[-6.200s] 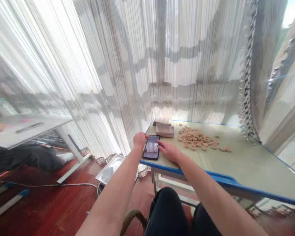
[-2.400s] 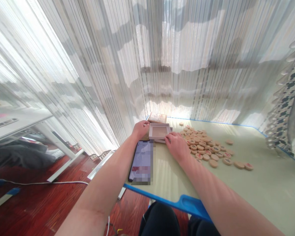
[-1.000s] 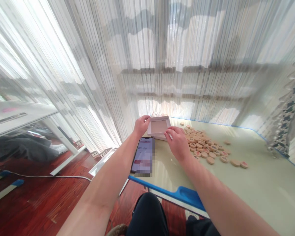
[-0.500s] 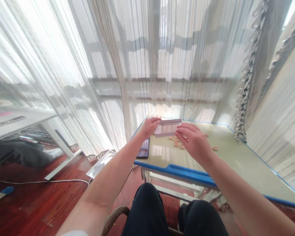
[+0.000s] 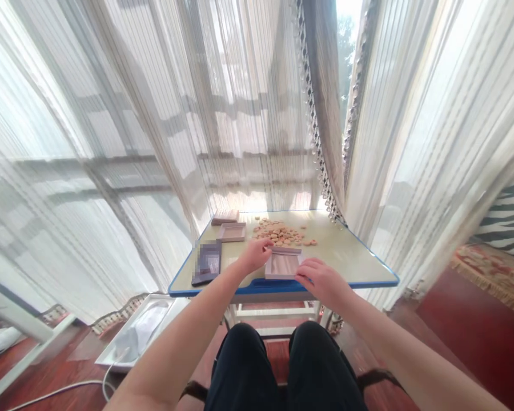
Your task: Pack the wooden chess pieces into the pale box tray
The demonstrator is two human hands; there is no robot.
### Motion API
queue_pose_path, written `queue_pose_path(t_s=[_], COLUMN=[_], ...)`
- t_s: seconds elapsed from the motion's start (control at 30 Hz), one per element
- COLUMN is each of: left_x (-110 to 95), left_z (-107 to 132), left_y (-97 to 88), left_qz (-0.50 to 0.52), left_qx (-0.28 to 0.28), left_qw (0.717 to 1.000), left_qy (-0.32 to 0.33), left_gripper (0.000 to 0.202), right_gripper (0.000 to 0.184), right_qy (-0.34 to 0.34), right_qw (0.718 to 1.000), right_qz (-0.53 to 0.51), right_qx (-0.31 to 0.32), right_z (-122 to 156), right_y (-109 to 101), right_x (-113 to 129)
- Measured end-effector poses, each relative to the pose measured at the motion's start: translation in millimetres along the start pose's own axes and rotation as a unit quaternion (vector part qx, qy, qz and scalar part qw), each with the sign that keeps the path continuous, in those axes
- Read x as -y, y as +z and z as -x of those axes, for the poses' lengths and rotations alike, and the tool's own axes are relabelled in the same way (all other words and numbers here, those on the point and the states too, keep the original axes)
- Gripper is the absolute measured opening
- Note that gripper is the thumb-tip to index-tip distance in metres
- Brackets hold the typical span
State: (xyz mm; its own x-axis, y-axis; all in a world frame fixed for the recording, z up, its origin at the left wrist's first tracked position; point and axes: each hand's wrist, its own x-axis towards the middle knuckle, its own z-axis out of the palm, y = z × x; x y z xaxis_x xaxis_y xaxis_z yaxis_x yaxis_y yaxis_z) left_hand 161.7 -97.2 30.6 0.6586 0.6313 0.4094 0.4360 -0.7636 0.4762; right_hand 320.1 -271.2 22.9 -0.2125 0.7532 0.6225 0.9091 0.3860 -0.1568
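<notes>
A shallow, pale pinkish box (image 5: 283, 265) with low walls rests near the table's front edge, its open side up. My left hand (image 5: 256, 254) is closed at its upper left corner, fingertips against the wall. On the opposite side, my right hand (image 5: 319, 275) grips the lower right wall with bent fingers. Just beyond the box lies a spread of small, round, tan wooden-looking pieces (image 5: 278, 233). A second shallow box (image 5: 232, 232) of the same kind stands to the left of these pieces.
The pale table (image 5: 346, 257) has a blue rim. A dark framed object (image 5: 206, 262), partly blurred, lies at its left front. At the back left is a pale, stacked block-like thing (image 5: 225, 217). Sheer curtains (image 5: 257, 103) hang behind. A white tray (image 5: 141, 331) with a cable is on the floor.
The shallow box has come down from above the table to its front edge, both hands still at it. My view has turned right, showing more of the pieces and the second box.
</notes>
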Motion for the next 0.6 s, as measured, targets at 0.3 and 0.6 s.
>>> queue_pose_path(t_s=[0.3, 0.6], left_x=[7.0, 1.1], left_z=[-6.0, -58.2], left_y=[11.6, -0.2], left_qz=[-0.054, -0.016], left_qx=[0.02, -0.061], left_qw=[0.998, 0.996], left_qy=[0.025, -0.067], left_gripper=[0.022, 0.03], right_gripper=[0.013, 0.018], right_qy=[0.012, 0.139], right_qw=[0.996, 0.988], right_qz=[-0.043, -0.043], right_qx=[0.073, 0.054], right_z=[5.6, -58.8], right_y=[13.0, 8.6], right_x=[-18.0, -55.4])
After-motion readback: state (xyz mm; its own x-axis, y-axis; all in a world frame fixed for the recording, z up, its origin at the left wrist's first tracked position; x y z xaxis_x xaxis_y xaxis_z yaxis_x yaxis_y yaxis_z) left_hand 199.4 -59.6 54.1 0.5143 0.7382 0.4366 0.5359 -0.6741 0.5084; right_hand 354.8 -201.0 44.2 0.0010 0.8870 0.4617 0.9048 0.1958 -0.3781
